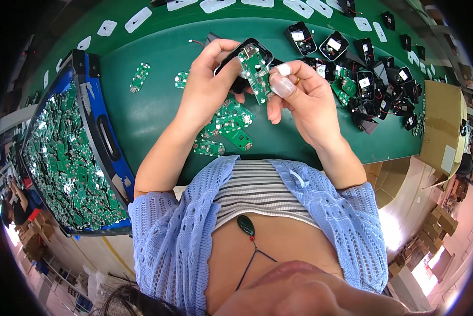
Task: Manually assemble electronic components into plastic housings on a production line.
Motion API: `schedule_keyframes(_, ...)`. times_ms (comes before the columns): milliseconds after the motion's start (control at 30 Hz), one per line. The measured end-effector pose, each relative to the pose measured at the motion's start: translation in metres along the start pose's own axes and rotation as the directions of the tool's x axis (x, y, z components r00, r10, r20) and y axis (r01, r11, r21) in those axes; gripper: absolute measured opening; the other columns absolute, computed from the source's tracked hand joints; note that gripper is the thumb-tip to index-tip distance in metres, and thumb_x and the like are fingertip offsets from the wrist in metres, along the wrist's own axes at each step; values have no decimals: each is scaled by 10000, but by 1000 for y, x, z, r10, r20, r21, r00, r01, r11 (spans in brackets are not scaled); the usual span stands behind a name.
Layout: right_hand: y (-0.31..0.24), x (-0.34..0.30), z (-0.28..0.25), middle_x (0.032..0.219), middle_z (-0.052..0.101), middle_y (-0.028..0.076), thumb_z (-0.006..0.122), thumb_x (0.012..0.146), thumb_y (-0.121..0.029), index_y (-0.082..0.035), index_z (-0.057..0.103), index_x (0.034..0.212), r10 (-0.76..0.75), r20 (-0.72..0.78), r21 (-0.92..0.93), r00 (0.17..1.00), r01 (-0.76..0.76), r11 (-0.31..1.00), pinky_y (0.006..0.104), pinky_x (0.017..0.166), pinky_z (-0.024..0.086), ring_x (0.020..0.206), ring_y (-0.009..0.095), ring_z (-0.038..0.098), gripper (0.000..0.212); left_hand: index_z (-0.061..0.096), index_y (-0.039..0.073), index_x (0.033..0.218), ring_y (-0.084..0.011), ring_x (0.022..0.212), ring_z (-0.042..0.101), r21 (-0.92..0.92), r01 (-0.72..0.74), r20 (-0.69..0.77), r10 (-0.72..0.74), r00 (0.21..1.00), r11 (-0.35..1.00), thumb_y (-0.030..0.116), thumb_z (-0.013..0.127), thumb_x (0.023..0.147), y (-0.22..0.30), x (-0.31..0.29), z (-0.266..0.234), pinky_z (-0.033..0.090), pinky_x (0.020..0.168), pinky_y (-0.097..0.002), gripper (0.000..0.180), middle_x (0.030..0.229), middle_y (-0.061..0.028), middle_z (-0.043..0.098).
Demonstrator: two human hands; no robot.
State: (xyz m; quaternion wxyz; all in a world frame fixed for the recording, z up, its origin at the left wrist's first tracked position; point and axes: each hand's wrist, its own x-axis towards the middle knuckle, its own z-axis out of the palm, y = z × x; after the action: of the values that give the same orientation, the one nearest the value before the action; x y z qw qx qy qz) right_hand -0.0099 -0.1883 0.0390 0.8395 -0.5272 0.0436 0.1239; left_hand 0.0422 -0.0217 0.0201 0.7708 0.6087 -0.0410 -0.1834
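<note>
My left hand (210, 73) is closed around a black plastic casing (266, 48), its thumb lying over the casing's near side. In front of that casing a green circuit board (255, 76) stands tilted, with a silver port at its upper end. My right hand (305, 95) pinches the board's right edge between thumb and fingers; white wraps cover a fingertip and the thumb tip. Part of the casing is hidden behind the board. Below the hands, several loose green circuit boards (230, 120) lie overlapping on the green table (157, 110).
A blue and black crate (100, 126) full of circuit boards stands at the left. Black casings with wires (376, 87) are heaped at the right, near a cardboard box (440, 124). White oval plates (137, 20) line the far side. One board (140, 77) lies alone.
</note>
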Motion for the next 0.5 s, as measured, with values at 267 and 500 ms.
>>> schedule_keyframes(267,3,3,-1,713,606,73,595,904,-96,18,543,955,-130,-77,-217,989,110,970,229,502,490,566,121,608,136,538,-14,1097,-112,659,616,19,35,44,-36,998,999,56,504,917,-1,-2,-1,511,509,-238,197,889,-77,630)
schedule_keyframes(500,12,5,-5,730,601,49,632,873,-77,3,567,958,-199,-133,-356,971,141,924,208,499,465,577,86,587,134,507,-31,1204,-117,768,619,-146,84,59,-76,995,986,139,545,929,3,-8,6,559,631,-259,325,988,-70,613)
